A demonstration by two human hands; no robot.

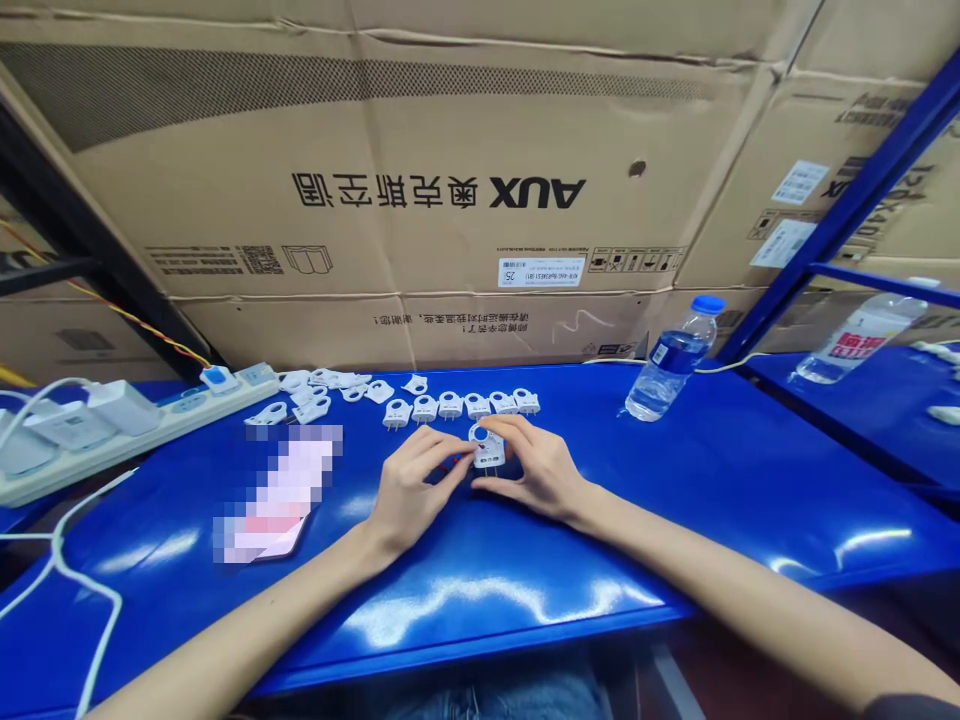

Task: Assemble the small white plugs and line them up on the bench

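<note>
My left hand [412, 490] and my right hand [536, 465] meet over the blue table [675, 520], both pinched on one small white plug piece [487, 450] with a blue round spot on top. Something small and red shows between my left fingers beside it. Just behind my hands stands a row of several white plug pieces [461, 405] on their prongs. A loose heap of more white plug pieces [322, 385] lies further left.
A white power strip [112, 435] with chargers and cables lies at the left. A blurred flat object [281, 495] rests left of my hands. A water bottle [671, 360] lies at the right, another bottle [862, 335] beyond a blue post. Cardboard boxes [450, 180] wall the back.
</note>
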